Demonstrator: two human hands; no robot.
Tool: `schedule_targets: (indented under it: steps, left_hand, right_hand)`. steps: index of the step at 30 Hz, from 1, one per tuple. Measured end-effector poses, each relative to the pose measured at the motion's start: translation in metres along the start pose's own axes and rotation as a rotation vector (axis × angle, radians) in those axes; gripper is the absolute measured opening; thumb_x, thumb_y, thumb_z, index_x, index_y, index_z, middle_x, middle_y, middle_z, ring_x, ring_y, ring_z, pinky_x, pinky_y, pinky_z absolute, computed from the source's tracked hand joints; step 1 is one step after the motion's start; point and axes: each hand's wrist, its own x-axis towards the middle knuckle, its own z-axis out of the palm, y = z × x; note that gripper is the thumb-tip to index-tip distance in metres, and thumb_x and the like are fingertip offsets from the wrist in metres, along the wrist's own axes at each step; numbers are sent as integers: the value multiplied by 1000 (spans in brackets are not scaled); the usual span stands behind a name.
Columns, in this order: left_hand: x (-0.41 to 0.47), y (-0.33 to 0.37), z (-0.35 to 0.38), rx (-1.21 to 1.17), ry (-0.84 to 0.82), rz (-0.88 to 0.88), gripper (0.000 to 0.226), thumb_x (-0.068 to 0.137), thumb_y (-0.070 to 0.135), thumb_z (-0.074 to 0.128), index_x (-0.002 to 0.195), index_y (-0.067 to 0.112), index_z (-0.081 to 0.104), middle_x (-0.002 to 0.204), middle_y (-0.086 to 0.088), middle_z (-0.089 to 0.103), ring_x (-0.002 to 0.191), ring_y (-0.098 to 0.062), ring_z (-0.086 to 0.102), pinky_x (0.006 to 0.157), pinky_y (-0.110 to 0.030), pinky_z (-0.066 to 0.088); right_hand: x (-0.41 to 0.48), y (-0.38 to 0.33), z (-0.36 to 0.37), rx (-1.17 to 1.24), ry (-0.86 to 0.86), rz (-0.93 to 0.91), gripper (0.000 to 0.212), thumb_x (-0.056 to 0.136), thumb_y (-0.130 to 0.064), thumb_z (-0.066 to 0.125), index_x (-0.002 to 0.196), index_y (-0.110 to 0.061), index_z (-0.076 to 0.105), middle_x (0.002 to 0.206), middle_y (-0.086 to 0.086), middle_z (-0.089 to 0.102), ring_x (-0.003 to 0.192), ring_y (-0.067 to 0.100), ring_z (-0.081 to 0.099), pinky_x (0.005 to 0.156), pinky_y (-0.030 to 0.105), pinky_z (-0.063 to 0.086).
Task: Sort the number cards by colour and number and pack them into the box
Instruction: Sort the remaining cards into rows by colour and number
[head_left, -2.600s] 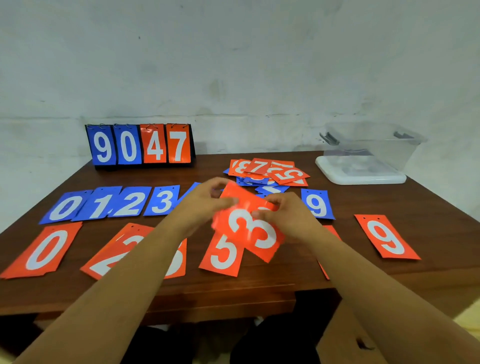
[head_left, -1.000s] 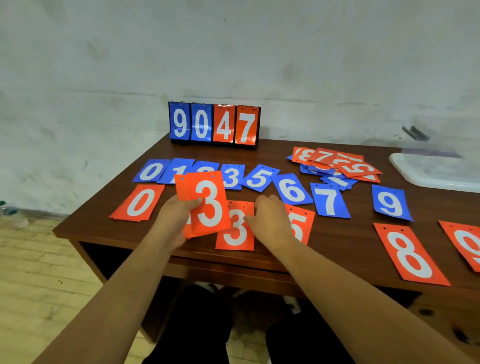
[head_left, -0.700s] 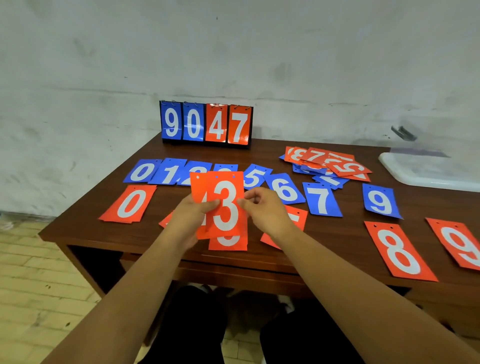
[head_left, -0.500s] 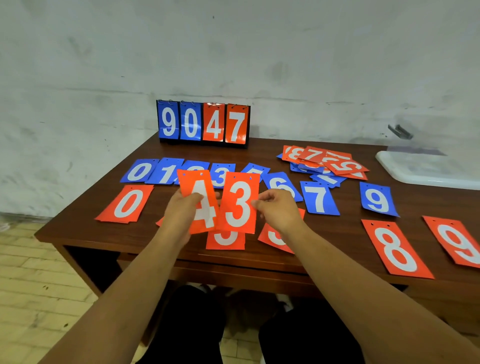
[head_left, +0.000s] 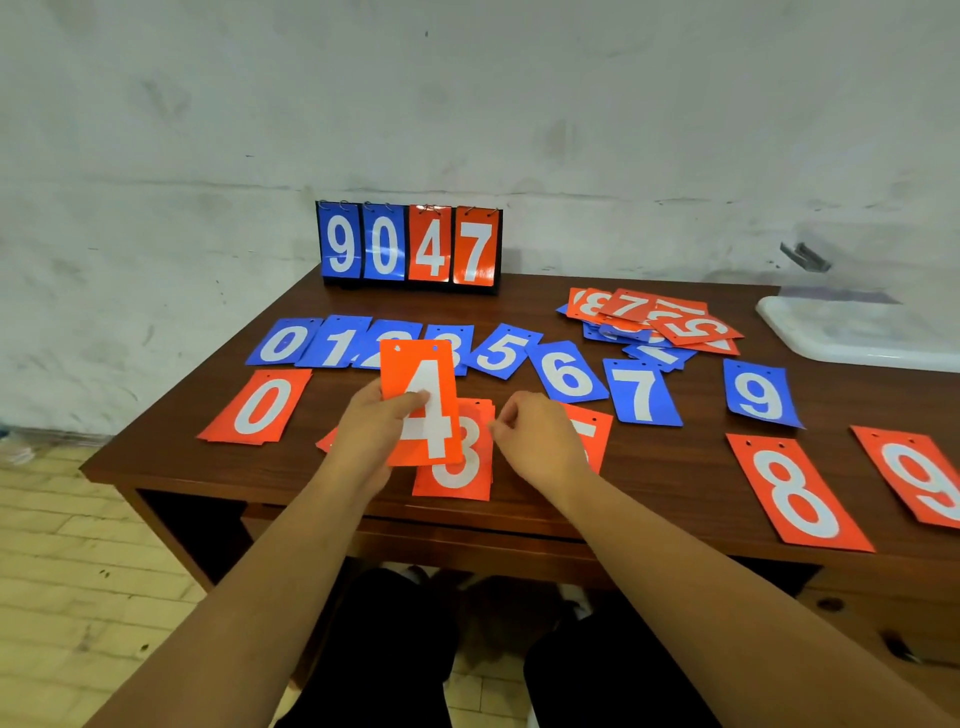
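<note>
The left hand (head_left: 371, 436) holds the orange 4 card (head_left: 421, 402) over the orange 3 card (head_left: 460, 467), with the right hand (head_left: 540, 441) beside.

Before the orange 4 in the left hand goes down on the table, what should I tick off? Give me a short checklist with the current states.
1. Grip of the left hand on the orange 4: ok, thumb across its face.
2. The orange 3 flat on the table: ok.
3. Free slot between the orange 3 and the orange 5: cannot tell, the right hand covers it.
4. The right hand empty: cannot tell, its fingers curl at the orange 3's edge.
5. The pile fully sorted: not ok, mixed cards lie heaped there.
</note>
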Motion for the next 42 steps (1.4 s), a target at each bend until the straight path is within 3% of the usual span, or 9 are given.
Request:
schedule_targets:
  steps: [4,8,15,20,23,26,35,39,42]
  left_hand:
    - [-7,-2,18,84,-89,-31,46,94,27,62,138,24,47,116,0,58,102,-23,58,89,-46,52]
    - [-14,-6,47,157,-197,1,41,97,25,55,137,26,46,111,3,59,88,-16,57,74,-35,50]
    - [-18,-14,95,452,-353,212,53,91,33,65,140,22,47,134,4,57,116,-21,60,95,-42,52]
    - [-24,-23,118,688,-339,519,23,96,26,57,118,20,57,115,3,60,103,-11,57,75,-21,49]
    - [-27,-32,116,1055,-421,717,34,93,28,59,126,20,57,128,1,53,122,-15,47,98,-30,45]
    - [-32,-40,112,1239,-591,639,46,93,29,60,137,23,51,146,2,39,139,-19,30,113,-38,34]
    - [-60,-54,132,1059,-605,706,51,93,38,61,138,17,51,145,0,44,134,-14,37,104,-25,32]
    - [-64,-51,133,734,-552,576,34,99,19,51,132,21,56,136,4,51,121,-9,49,95,-22,43]
    - [-56,-44,126,555,-436,418,39,99,28,53,137,26,45,129,5,57,113,-8,54,86,-24,49]
  right_hand:
    - [-5,1,-16,386,14,46,29,98,-42,50,101,-18,67,92,-3,66,88,10,61,73,22,47]
    - [-12,11,-28,536,-17,109,12,97,-31,57,103,-21,62,96,-3,63,84,9,61,67,21,50]
    - [-25,61,-65,628,67,290,6,95,-27,60,98,-22,63,102,-1,63,92,15,64,70,24,54]
    - [-32,100,-94,610,197,405,9,97,-25,57,89,-23,60,90,-8,56,88,10,57,78,29,52]
    - [-34,119,-108,588,280,482,8,98,-23,56,91,-23,58,91,-6,54,91,12,54,77,28,51]
    - [-36,130,-115,572,305,523,6,98,-24,57,92,-23,58,99,-2,56,98,17,58,80,30,53]
    - [-34,126,-107,569,309,503,4,98,-24,56,99,-21,58,102,-3,54,97,15,54,77,28,49]
    - [-33,121,-110,585,334,468,4,99,-24,55,100,-21,58,104,-4,53,97,12,50,72,24,45]
    - [-35,115,-102,593,257,425,9,97,-24,57,90,-22,61,101,-4,58,96,13,57,81,31,54]
